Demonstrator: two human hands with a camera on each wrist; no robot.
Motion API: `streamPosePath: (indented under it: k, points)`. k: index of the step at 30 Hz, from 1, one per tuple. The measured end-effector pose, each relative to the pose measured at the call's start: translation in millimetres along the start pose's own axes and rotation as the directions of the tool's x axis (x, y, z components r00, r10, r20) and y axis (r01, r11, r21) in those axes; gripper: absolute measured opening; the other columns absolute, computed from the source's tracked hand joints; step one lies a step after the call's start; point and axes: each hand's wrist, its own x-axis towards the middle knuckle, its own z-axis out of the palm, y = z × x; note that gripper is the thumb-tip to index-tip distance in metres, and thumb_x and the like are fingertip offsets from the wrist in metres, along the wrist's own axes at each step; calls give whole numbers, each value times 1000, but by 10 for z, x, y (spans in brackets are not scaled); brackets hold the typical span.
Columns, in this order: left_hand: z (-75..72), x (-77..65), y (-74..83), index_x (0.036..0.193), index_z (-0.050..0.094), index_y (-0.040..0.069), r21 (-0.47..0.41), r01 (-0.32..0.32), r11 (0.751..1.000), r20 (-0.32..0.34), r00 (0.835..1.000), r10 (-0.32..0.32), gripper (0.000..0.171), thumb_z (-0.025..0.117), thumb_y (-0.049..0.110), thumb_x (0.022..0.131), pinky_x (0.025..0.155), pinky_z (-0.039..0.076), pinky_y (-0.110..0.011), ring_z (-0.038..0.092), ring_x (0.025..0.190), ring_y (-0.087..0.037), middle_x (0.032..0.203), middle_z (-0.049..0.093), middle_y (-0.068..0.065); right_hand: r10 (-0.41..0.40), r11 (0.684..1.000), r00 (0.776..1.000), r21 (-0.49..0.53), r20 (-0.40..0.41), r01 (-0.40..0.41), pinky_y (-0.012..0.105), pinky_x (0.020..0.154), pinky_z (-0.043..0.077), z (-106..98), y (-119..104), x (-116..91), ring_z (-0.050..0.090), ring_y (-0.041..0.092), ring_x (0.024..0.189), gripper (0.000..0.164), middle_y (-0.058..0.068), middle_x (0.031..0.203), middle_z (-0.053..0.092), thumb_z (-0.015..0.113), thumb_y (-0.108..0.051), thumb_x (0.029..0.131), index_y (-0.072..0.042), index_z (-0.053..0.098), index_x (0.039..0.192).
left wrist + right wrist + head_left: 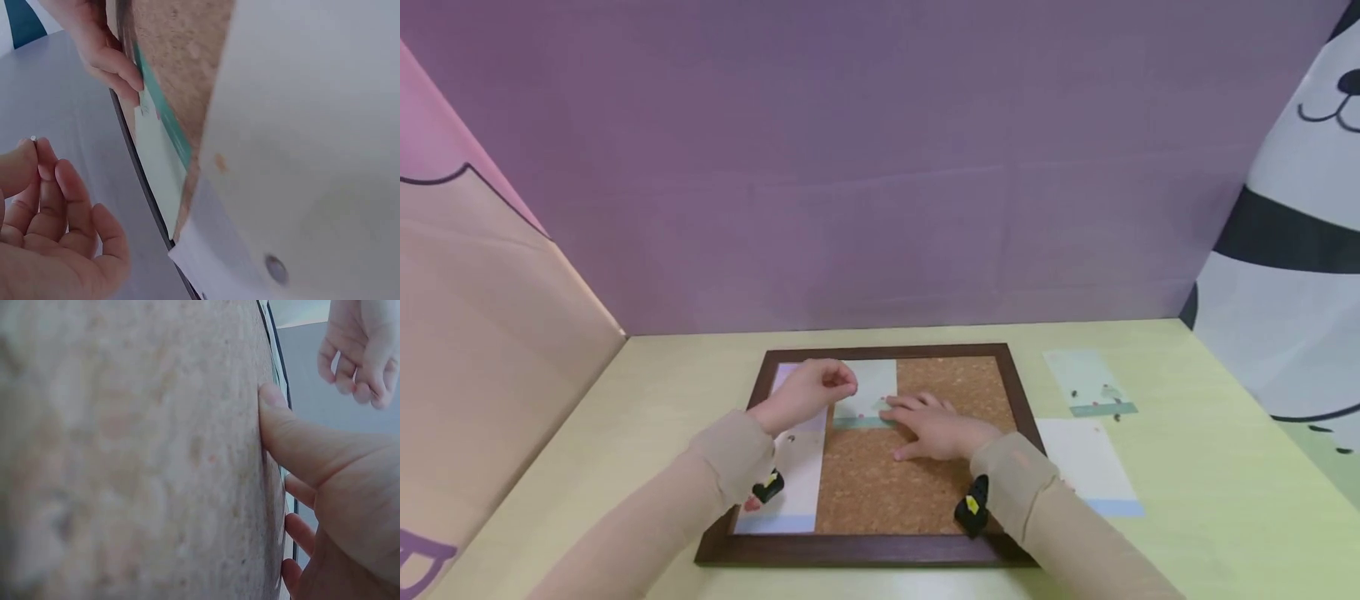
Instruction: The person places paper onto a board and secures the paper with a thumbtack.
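Note:
My left hand (pixel 808 390) is raised over the upper left of a framed cork board (pixel 887 487). Its thumb and forefinger pinch a thumbtack (pixel 34 138), of which only a small shiny tip shows in the left wrist view. My right hand (pixel 938 429) lies on the board with fingers spread, fingertips on the right edge of a pale sheet with a green strip (pixel 867 383). That sheet lies along the board's top. Left of it, a taller white sheet with a blue strip (pixel 805 487) fills the board's left side; a round grey tack (pixel 276 269) sits on it.
On the table (pixel 1210 483) right of the board lie a small pale card with a green strip (pixel 1086 379) and a white sheet with a blue strip (pixel 1093 462). The board's dark wooden frame (pixel 857 550) stands out around the cork. A purple backdrop (pixel 880 167) rises behind.

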Motion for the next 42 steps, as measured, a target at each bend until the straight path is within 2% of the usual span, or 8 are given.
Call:
streamPosePath:
  k: [4,9,14,19,24,30,34,42]
  points:
    - [65,96,74,101,64,2,-49,6,999,-9,1000,-7,15,59,14,93,83,48,-32,60,91,-19,95,66,-7,3,1000,1000,-2,6,-3,61,111,17,-6,4,-13,20,31,141,60,1,155,26,62,-36,89,-18,42,143]
    - [136,265,104,100,63,6,-77,37,996,-42,998,-40,12,59,15,93,77,47,-28,59,89,-18,94,65,-5,-1,1000,1000,-3,3,1,61,111,17,-24,6,-29,20,32,141,59,3,155,27,63,-34,89,-16,43,142]
    - [153,473,23,98,66,4,-36,118,992,-111,986,-121,13,60,15,92,72,47,-27,56,85,-18,96,65,-8,2,1000,1000,-11,5,-2,60,111,18,-16,12,-25,20,32,141,59,4,155,26,62,-34,90,-16,42,143]
    - [177,624,-61,97,68,0,-20,230,973,-158,960,-231,16,61,13,90,70,47,-27,56,82,-18,98,67,-12,17,1000,1000,0,9,-17,59,112,18,2,8,-11,19,31,142,59,1,155,26,62,-35,90,-18,42,143]
    - [254,687,-86,96,69,1,-88,321,943,-168,928,-331,15,64,12,88,75,45,-27,54,84,-17,99,66,-10,14,1000,1000,8,2,-14,59,111,18,12,9,3,21,31,141,59,1,155,27,63,-35,89,-18,43,142]
    - [306,734,-78,94,70,3,-10,362,932,-197,913,-357,15,64,15,88,81,47,-29,56,86,-18,98,67,-9,-7,1000,1000,4,-13,7,61,110,20,30,10,-5,22,32,140,59,2,154,28,63,-34,89,-17,43,142]
    - [295,774,-89,93,72,5,33,403,915,-211,898,-387,15,65,17,88,83,47,-30,57,86,-17,97,68,-7,-20,1000,1000,-3,-23,20,62,109,20,40,12,-5,23,33,139,59,3,154,29,64,-35,88,-16,44,141]
    - [269,856,-95,94,72,8,61,425,903,-182,895,-408,14,66,18,87,91,45,-33,59,94,-19,100,69,-6,-3,1000,1000,-15,-26,3,62,109,21,37,13,-5,23,31,140,60,1,155,27,63,-37,88,-18,43,142]
